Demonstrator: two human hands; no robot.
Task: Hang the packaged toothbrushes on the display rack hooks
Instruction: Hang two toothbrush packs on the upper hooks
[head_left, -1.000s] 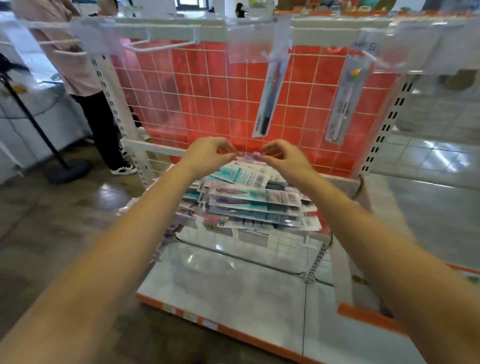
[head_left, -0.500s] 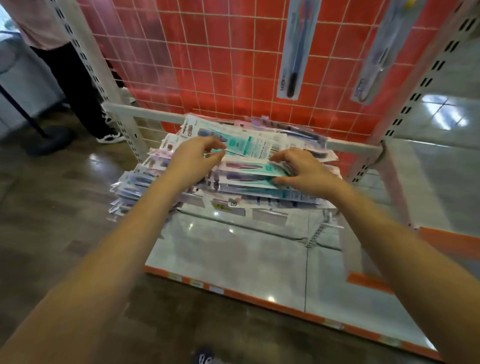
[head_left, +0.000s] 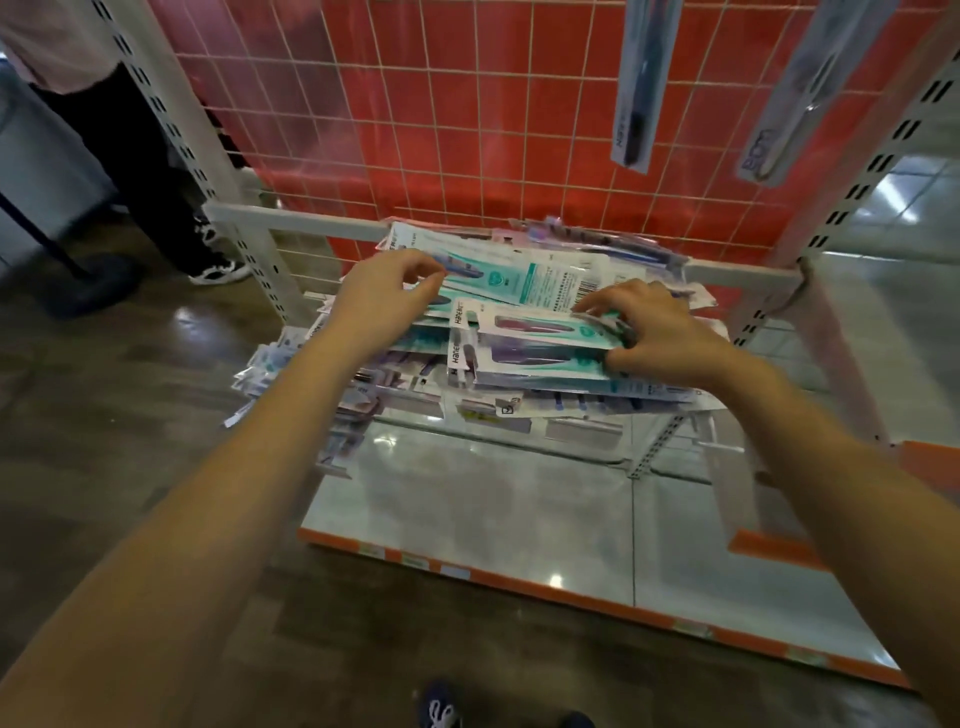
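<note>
I have both hands down on the pile of packaged toothbrushes (head_left: 519, 332) that fills the low shelf (head_left: 291, 221) of the display rack (head_left: 519, 130), in the middle of the frame. My right hand (head_left: 660, 338) is curled round the right end of the top teal pack (head_left: 545, 332), thumb under its near edge and fingers bent over the top, so it is holding that pack. My left hand (head_left: 387, 301) sits at the left side of the pile with its fingers curled inward; the fingertips meet the edge of a long teal-and-white pack (head_left: 519, 275) lying just behind, though I cannot tell whether they actually pinch it (motion blur softens that spot).

The pile is loose and fanned, with packs spilling over the shelf's left edge toward the lower left. Behind it stands the rack's red panel with its white wire grid, and two packaged toothbrushes already hang there in the upper right of the frame: a dark one (head_left: 641, 88) and a paler one (head_left: 800, 98) right of it, both tilted. At the upper left a bystander's dark trouser legs (head_left: 140, 171) and a black-and-white shoe stand on the floor (head_left: 104, 415) beside the rack's post.
</note>
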